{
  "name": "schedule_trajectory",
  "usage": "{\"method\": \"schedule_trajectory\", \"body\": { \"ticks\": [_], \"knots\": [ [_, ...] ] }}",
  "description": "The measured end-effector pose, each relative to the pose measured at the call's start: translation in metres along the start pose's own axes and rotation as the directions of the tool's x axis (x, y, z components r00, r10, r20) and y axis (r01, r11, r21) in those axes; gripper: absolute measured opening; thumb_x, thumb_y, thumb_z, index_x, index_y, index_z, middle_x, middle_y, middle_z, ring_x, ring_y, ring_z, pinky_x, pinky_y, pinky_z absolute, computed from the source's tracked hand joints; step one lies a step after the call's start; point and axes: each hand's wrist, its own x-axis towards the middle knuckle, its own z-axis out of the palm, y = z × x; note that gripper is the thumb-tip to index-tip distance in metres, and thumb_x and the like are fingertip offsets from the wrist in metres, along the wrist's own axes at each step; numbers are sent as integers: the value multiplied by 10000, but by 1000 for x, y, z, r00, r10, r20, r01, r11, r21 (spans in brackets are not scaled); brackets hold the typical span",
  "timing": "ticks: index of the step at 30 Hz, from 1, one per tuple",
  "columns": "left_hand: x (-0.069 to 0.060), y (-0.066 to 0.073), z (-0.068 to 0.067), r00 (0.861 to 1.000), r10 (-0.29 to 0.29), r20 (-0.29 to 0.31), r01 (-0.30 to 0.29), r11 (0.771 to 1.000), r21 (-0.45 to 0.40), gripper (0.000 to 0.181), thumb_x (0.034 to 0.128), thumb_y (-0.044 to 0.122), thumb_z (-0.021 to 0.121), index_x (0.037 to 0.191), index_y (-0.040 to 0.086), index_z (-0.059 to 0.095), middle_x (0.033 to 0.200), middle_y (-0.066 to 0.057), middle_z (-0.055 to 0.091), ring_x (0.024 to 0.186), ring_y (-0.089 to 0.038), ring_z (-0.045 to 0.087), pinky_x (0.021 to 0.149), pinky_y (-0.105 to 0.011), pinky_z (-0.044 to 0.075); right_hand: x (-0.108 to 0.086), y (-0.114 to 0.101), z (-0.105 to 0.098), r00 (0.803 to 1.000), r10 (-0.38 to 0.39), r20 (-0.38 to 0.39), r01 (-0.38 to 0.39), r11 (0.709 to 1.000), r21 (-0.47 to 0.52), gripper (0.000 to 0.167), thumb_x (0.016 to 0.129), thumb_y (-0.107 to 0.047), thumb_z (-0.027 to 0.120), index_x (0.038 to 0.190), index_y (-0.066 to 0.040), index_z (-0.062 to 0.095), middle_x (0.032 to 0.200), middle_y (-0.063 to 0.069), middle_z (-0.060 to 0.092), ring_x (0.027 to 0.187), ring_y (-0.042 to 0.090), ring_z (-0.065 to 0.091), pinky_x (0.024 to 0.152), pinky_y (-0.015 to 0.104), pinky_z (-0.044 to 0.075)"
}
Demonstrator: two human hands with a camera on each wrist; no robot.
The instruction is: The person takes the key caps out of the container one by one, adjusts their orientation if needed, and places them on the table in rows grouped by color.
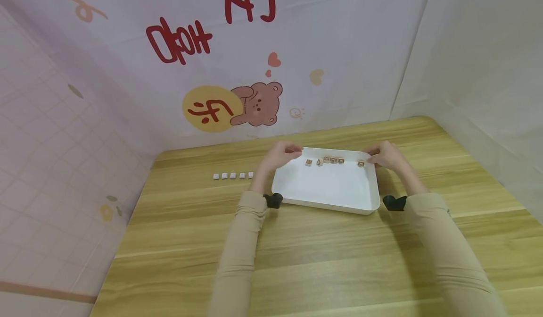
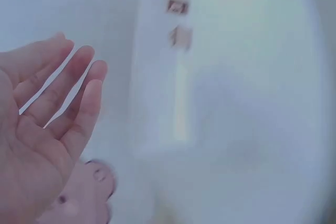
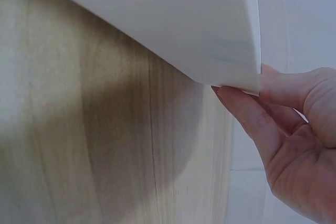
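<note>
**Right hand pinches tray's corner as left hand waits just off its own**

We see a shallow white tray [image 1: 322, 185] between a person's two hands above a wooden table [image 1: 322, 265], its long axis running left to right across the body. The right hand [image 1: 386, 155] is the nearer, already at the far right corner: in its wrist view we see thumb and fingers pinching the tray's edge, the corner clear of the wood below. The tray stretches from that grip to the left and back toward the person.

The left hand [image 1: 280, 156] is at the far left corner, its fingers slightly spread and, in its blurred wrist view, apparently just beside the rim with nothing in them. That small gap is, we judge, what the next move turns on, with the tray's body lying to the right of those fingertips. Both sleeved forearms [image 1: 237, 255] reach forward and angle in toward each other, wrists bent inward.

Inside, we count six small tan blocks [image 1: 333, 160] along the far wall, one apart near the right hand. On the table left of the tray, five white pieces [image 1: 233, 175] sit in a row. Whether the tray's near edge rests on the wood, we cannot tell.
</note>
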Motion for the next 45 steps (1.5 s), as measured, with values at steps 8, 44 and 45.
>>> {"method": "schedule_trajectory", "body": {
  "ticks": [8,44,45],
  "knots": [
    [34,-3,29,998,-7,59,6,1000,30,273,922,60,589,1174,-37,631,1158,-180,666,1099,-285,621,926,-301,515,0,1,0,1000,-6,-3,6,1000,-8,396,880,-27,587,1249,112,549,1203,349,574,957,389,669,713,324,592],
    [45,6,37,992,-49,113,42,997,68,293,959,3,492,1221,0,621,1294,-168,590,1046,-277,629,897,-309,525,1,-1,-1,1000,6,2,-6,1000,0,402,878,-4,590,1258,116,539,1218,364,554,909,341,691,718,337,594],
    [44,7,35,992,-53,113,51,998,24,293,969,3,469,1223,-12,615,1308,-170,581,1037,-278,639,895,-308,532,1,-1,-1,1000,8,1,-8,1000,1,401,878,-5,589,1259,112,540,1219,361,556,912,342,690,721,336,594]
  ]
}}
